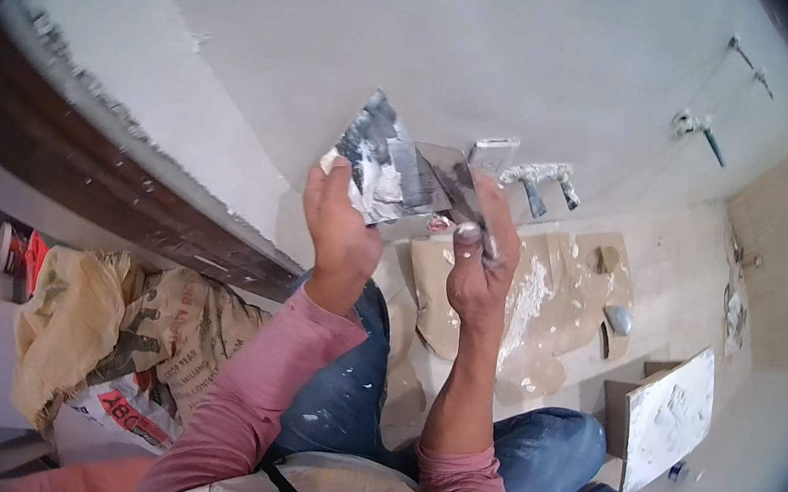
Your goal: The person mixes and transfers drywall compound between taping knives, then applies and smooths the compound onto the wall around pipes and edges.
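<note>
My left hand (344, 234) is closed around the lower edge of a flat metal putty blade (382, 150), smeared with white putty and pointing up toward the grey wall. In my right hand (485, 273) is a second scraper blade (466, 191), thin and dark grey, gripped with the thumb along its near side. The two blades meet or overlap between my hands, in front of the wall; whether they touch is hard to tell. White smears cover my right thumb.
Putty-splashed brown paper (550, 267) lies on the floor. At right stands a white-smeared board (670, 417); sacks (189, 329) are piled at left. Pipe fittings (542, 181) jut from the wall (538, 56). A dark wooden beam (117, 160) runs along the left.
</note>
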Demonstrator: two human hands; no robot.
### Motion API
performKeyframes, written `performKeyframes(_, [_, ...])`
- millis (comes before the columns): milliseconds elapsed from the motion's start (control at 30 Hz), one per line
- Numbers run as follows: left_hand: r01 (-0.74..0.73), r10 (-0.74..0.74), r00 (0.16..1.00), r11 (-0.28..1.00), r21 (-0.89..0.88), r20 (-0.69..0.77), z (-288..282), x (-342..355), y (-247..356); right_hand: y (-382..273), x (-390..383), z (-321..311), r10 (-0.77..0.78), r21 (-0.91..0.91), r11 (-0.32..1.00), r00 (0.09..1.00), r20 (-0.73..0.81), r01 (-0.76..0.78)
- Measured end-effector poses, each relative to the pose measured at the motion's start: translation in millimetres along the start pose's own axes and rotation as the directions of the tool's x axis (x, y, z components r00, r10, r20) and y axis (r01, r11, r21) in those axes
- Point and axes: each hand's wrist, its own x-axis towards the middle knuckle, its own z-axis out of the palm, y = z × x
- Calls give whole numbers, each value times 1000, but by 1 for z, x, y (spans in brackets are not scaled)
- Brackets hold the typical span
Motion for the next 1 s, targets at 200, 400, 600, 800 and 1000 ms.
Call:
performKeyframes(200, [26, -27, 1000, 998, -57, -3, 25, -19, 22, -20, 3, -24, 123, -429, 903, 970, 208, -22])
performKeyframes(400, [-41, 45, 996, 998, -43, 78, 26, -35, 38, -14, -17, -48, 513, 13, 855, 840, -178, -519])
performKeyframes(600, [-107, 108, 989, 994, -12, 102, 33, -54, 25, -65, -11, -49, 326, -93, 944, 940, 100, -318])
performKeyframes(800, [-142, 145, 973, 989, -26, 181, 17, -30, 50, -19, 28, -70, 599, -417, 773, 768, 228, -479])
performKeyframes(1000, [-84, 82, 982, 996, 2, 171, -2, -10, 72, 83, 23, -8, 759, -670, 650, 274, 591, -357])
